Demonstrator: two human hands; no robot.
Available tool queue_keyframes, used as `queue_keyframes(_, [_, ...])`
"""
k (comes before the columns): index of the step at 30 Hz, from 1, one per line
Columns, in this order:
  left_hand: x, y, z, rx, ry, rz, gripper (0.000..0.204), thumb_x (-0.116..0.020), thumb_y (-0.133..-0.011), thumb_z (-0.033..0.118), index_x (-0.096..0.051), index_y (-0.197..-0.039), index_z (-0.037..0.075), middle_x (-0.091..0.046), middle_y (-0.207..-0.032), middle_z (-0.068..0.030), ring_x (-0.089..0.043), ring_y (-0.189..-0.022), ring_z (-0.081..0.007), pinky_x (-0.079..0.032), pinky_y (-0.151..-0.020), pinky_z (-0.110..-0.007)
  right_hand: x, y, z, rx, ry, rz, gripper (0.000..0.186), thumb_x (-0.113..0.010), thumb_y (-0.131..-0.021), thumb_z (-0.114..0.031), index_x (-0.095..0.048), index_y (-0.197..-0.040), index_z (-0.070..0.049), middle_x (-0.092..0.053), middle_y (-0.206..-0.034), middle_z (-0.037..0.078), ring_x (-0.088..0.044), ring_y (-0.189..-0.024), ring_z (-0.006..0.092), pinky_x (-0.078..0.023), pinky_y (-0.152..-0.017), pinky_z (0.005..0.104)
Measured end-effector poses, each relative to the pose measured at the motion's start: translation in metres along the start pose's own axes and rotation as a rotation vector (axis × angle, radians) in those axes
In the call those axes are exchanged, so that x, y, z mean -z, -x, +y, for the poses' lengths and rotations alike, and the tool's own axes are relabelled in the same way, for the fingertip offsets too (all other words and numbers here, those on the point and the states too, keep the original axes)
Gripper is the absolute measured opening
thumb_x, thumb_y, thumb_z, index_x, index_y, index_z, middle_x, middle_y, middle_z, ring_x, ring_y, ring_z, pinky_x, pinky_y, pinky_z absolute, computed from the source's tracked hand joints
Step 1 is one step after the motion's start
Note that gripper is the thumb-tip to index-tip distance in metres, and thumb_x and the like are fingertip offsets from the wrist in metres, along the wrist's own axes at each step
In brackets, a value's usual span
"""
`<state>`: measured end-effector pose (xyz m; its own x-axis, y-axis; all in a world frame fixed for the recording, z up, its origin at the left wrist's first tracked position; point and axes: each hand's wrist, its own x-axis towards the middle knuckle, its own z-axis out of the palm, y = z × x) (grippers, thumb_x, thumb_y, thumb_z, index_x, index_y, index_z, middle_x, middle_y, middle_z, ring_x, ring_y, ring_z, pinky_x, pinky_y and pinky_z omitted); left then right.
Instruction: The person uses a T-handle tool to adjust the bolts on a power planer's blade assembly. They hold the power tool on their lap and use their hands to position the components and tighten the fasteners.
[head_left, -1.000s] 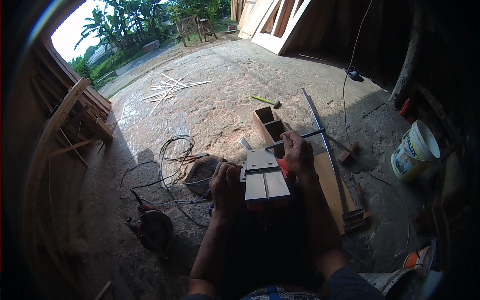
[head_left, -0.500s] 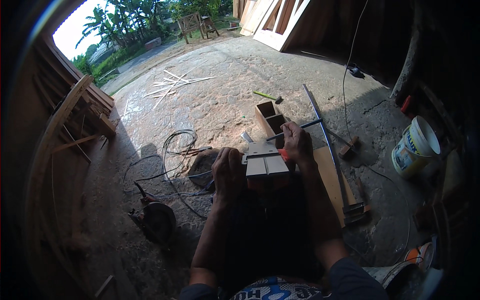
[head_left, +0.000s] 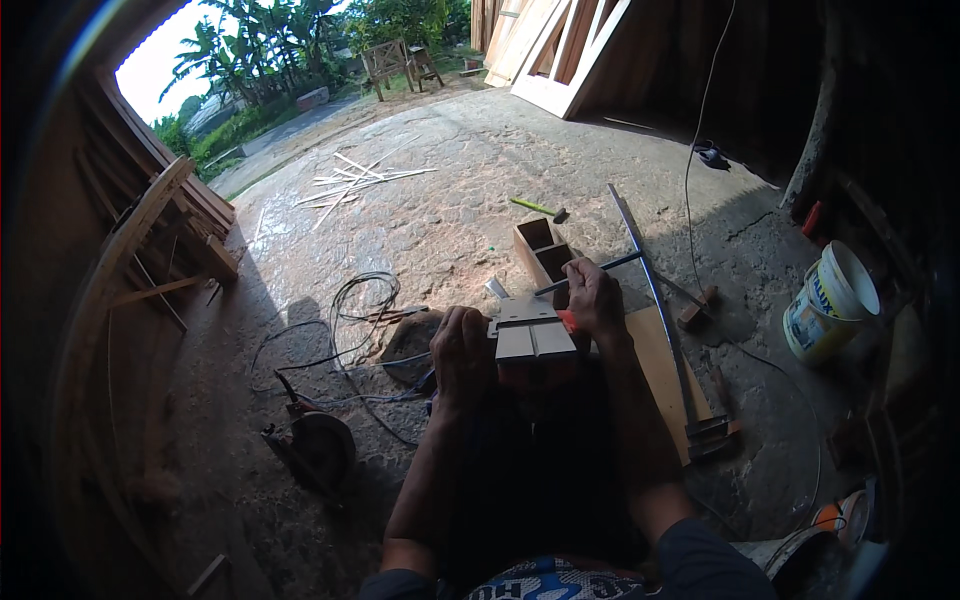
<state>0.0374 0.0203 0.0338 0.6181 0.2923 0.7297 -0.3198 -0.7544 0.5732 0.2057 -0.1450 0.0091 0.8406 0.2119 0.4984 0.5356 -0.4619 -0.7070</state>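
Between my hands sits what looks like an upturned electric planer, with a grooved grey sole plate (head_left: 533, 341) facing up and a red body beneath. Its dark cross slot lies between the two plate sections. My left hand (head_left: 461, 355) is closed at the plate's left edge, fingers curled beside the slot. At the right edge my right hand (head_left: 597, 305) is closed too, its fingertips bent down near a red part (head_left: 568, 319). What either hand pinches is hidden. A dark bar (head_left: 620, 262) passes behind my right fingers; I cannot tell whether they touch it.
Beyond the planer stands an open wooden box (head_left: 538, 240), with a green-handled hammer (head_left: 540, 208) past it. A long metal clamp (head_left: 655, 290) lies to the right, near a white bucket (head_left: 828, 300). On the left are a circular saw (head_left: 315, 445), coiled cables (head_left: 365, 300) and thin wood strips (head_left: 355, 183).
The whole scene sits slightly lower in the picture. Both hands stay at the planer's edges, with little change in their grip.
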Motion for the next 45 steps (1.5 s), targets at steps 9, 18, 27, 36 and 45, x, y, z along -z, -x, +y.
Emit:
queue_keyframes(9, [0.001, 0.0, 0.006, 0.07, 0.047, 0.019, 0.018, -0.048, -0.095, 0.008, -0.052, -0.079, 0.0, -0.055, -0.077, -0.0152, -0.059, -0.074, -0.0344, -0.047, -0.065, -0.044, 0.003, 0.001, -0.006, -0.03, -0.016, -0.02, 0.021, -0.055, -0.098, -0.024, -0.066, -0.101, -0.007, -0.069, -0.092, 0.022, -0.067, -0.092, 0.0437, -0.054, -0.075, 0.0489])
queue_keyframes(18, [0.001, -0.003, 0.012, -0.064, -0.106, 0.038, 0.009, -0.056, -0.084, 0.003, -0.049, -0.079, 0.002, -0.053, -0.075, -0.0143, -0.058, -0.073, -0.0347, -0.046, -0.061, -0.044, -0.001, -0.002, 0.0, -0.027, -0.008, -0.016, 0.023, -0.057, -0.097, -0.025, -0.069, -0.102, -0.005, -0.071, -0.09, 0.019, -0.069, -0.091, 0.0393, -0.055, -0.074, 0.0432])
queue_keyframes(27, [0.003, -0.003, 0.012, -0.069, -0.125, 0.009, 0.01, -0.058, -0.084, 0.004, -0.049, -0.079, 0.002, -0.053, -0.074, -0.014, -0.057, -0.071, -0.0347, -0.046, -0.062, -0.044, 0.002, -0.001, -0.006, -0.078, -0.022, -0.044, 0.022, -0.056, -0.097, -0.024, -0.068, -0.101, -0.006, -0.07, -0.091, 0.02, -0.069, -0.092, 0.0398, -0.055, -0.074, 0.0439])
queue_keyframes(36, [-0.006, 0.004, 0.002, 0.097, 0.058, 0.04, 0.016, -0.049, -0.094, 0.01, -0.052, -0.081, 0.001, -0.057, -0.078, -0.0142, -0.058, -0.073, -0.0339, -0.046, -0.064, -0.043, -0.008, -0.003, 0.01, 0.014, -0.046, -0.008, 0.024, -0.055, -0.099, -0.028, -0.063, -0.097, -0.006, -0.069, -0.086, 0.024, -0.067, -0.085, 0.0447, -0.052, -0.072, 0.0532])
queue_keyframes(45, [-0.005, 0.004, -0.005, 0.179, 0.153, 0.039, 0.031, -0.044, -0.101, 0.019, -0.055, -0.079, 0.001, -0.059, -0.078, -0.0122, -0.056, -0.074, -0.0306, -0.043, -0.071, -0.042, 0.009, 0.003, -0.009, -0.037, 0.033, -0.019, 0.025, -0.054, -0.099, -0.029, -0.064, -0.099, -0.006, -0.07, -0.086, 0.023, -0.068, -0.085, 0.0437, -0.054, -0.072, 0.0525])
